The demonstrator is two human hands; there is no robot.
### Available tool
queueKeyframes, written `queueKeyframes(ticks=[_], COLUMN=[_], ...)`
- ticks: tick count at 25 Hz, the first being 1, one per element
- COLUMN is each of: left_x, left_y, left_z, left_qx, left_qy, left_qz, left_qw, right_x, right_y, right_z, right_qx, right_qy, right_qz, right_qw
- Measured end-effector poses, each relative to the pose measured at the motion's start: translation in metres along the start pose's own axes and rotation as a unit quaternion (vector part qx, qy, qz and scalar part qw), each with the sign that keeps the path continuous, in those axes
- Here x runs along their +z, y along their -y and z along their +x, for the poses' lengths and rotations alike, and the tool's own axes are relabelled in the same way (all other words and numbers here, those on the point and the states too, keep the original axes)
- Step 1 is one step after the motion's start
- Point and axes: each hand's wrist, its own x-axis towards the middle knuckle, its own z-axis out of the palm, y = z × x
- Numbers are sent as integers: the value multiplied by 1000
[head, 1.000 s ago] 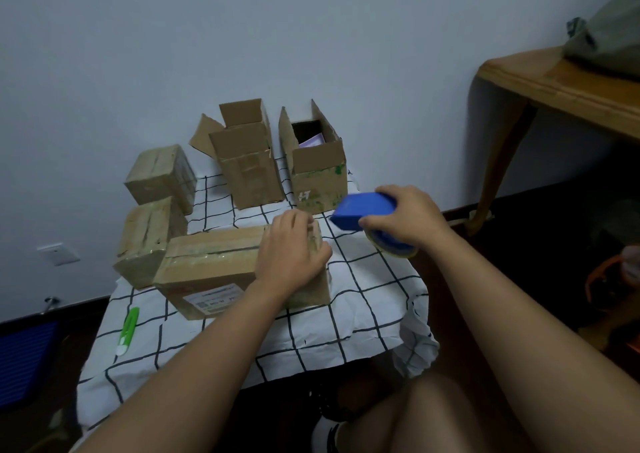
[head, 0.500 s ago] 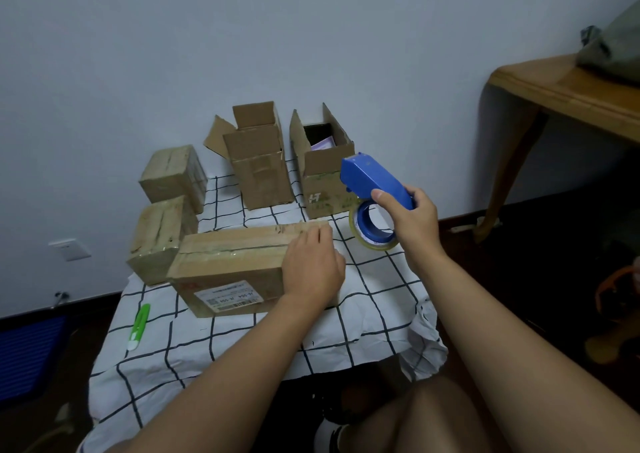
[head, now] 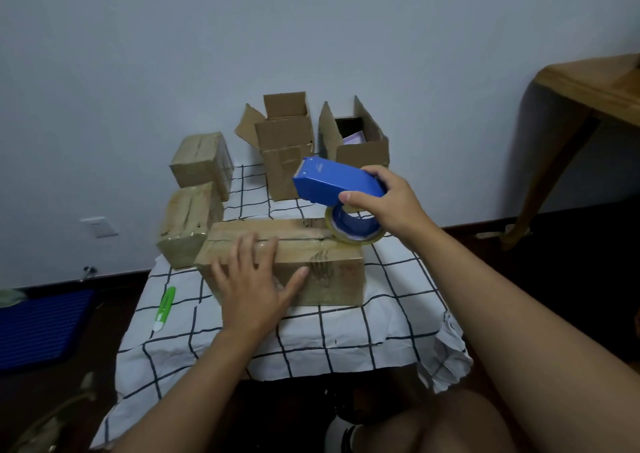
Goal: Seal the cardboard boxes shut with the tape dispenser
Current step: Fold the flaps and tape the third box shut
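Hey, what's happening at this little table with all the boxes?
A person is taping cardboard boxes shut. The left hand lies flat on the long box at the front of the checked cloth. The right hand grips the blue tape dispenser, its roll at the box's right end over the top seam. Two taped boxes sit to the left. Two open boxes wait by the wall. A green cutter lies on the cloth.
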Motion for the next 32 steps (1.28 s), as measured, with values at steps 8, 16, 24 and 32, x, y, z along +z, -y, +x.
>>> queueKeyframes(ticks=[8, 16, 24, 32], left_x=[-4, -12, -12, -18], left_y=[51, 60, 65, 69], left_z=[12, 11, 11, 13], left_qx=[-157, -125, -114, -118], left_qy=[27, 76, 88, 103], left_qz=[-124, -102, -128, -109], left_qw=[979, 984, 981, 982], right_x=[45, 161, 103, 154], right_y=[11, 39, 30, 37], right_z=[10, 19, 7, 19], right_qx=[-34, -61, -25, -51], right_qy=[69, 124, 53, 101], right_qz=[-68, -36, -51, -35], right_qw=[995, 990, 997, 993])
